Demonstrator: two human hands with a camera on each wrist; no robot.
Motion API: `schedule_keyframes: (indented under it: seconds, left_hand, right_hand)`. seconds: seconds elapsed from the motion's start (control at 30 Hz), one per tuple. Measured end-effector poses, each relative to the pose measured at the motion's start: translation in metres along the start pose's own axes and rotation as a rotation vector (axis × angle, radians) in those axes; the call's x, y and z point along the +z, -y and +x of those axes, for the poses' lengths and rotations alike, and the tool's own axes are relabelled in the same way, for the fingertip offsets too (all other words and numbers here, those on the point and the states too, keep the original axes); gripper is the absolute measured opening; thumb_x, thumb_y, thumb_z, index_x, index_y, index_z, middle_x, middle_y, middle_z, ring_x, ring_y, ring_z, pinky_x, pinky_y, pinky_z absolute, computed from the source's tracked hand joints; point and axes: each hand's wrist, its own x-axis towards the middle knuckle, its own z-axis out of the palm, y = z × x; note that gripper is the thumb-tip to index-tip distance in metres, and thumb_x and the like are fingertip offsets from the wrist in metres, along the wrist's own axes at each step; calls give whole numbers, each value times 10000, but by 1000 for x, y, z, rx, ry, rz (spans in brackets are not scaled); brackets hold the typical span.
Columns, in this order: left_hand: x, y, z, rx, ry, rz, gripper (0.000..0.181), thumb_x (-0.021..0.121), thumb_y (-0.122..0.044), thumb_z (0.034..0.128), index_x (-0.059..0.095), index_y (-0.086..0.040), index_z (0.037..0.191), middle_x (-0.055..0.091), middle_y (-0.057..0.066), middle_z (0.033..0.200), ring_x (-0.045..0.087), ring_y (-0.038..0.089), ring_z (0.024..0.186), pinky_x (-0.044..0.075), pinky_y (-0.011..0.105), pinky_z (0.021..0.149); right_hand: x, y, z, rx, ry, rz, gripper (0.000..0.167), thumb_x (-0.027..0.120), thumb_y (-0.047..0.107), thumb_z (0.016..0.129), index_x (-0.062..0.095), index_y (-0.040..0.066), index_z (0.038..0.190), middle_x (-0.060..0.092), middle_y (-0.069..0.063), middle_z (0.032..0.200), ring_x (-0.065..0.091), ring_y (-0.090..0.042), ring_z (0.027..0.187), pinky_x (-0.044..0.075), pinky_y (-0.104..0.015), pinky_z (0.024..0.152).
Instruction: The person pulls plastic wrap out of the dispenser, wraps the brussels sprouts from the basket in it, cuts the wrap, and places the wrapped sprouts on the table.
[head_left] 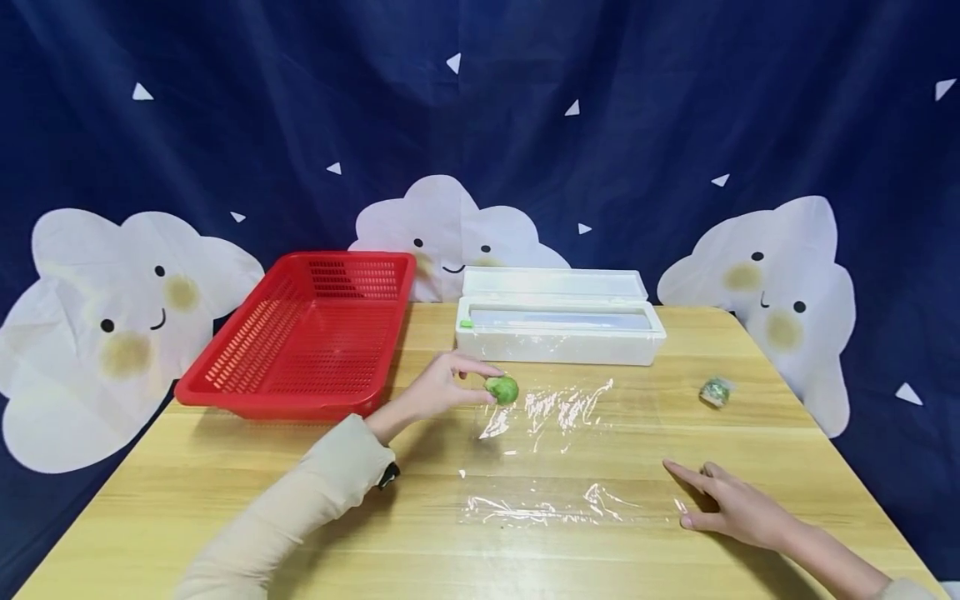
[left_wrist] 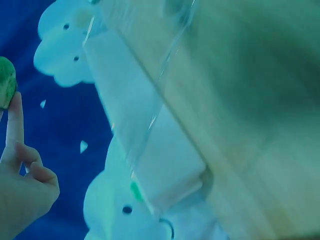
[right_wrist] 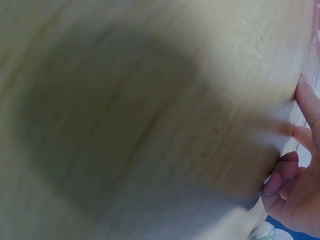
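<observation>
Between thumb and fingertips, my left hand pinches a small round green vegetable, leafy-looking like a Brussels sprout. It is held above the far left part of a sheet of clear plastic film spread on the table. In the left wrist view the vegetable shows at the left edge, at my fingertip. My right hand rests at the film's right edge, index finger and thumb extended to the tabletop, the other fingers bent under. Beyond it lies a small film-wrapped green ball.
A white film dispenser box, lid raised and a green slider at its left, stands behind the film. The red plastic basket sits at the back left of the wooden table. A dark blue cloud-print curtain hangs behind.
</observation>
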Motion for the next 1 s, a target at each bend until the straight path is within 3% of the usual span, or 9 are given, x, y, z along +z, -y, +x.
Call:
schedule_keyframes:
  seconds: [0.13,0.27,0.43,0.6,0.77,0.87,0.93,1.0]
  left_hand:
    - [18,5,4,16,54,-25,338,751,-124,724,685,-57,1048,667,71,1064,538,131,858,407,304,707]
    - [37,9,9,41,85,-31,368,741,-133,735,665,-60,1087,674,64,994,504,177,772,412,305,674]
    - [64,11,13,-2,158,-45,402,727,-183,754,642,-100,1138,603,3,871,422,152,706,376,250,654]
    - [87,14,15,-30,207,-41,367,736,-226,746,669,-129,1094,644,-38,921,496,83,802,383,266,781]
    - [98,14,19,7,215,-6,365,740,-216,729,675,-94,1066,665,-10,897,535,57,788,384,324,902]
    - [101,12,21,25,227,13,343,740,-196,724,681,-71,1038,679,9,867,532,12,755,390,313,901]
    - [102,12,23,32,250,22,329,738,-181,724,682,-55,1022,687,24,858,536,-2,739,416,264,851]
    - [103,11,23,35,271,56,319,739,-184,719,687,-58,1008,692,23,849,534,-11,712,421,191,716]
  right_hand:
    - [-1,1,1,16,13,0,649,638,375,814,429,83,1355,299,50,739,171,20,561,197,-142,472]
    - [-1,1,2,-2,-5,-13,647,649,366,807,434,99,1356,302,55,742,173,23,572,196,-149,476]
    - [-1,1,2,1,0,7,645,646,367,809,440,75,1347,303,57,735,177,27,566,201,-143,474]
    - [0,1,1,19,17,22,648,633,380,817,435,65,1347,301,52,737,180,23,562,203,-141,475]
    - [0,2,1,20,5,21,645,636,382,814,443,65,1341,298,53,735,182,23,564,205,-138,474]
    - [-1,2,1,25,0,17,650,637,388,811,439,76,1347,294,52,734,174,19,561,201,-140,473]
    - [0,2,0,20,-11,5,647,641,390,807,448,79,1340,293,57,733,172,22,563,200,-139,473]
    - [0,1,0,12,-24,-10,642,646,391,802,459,81,1332,292,64,733,171,26,568,199,-138,474]
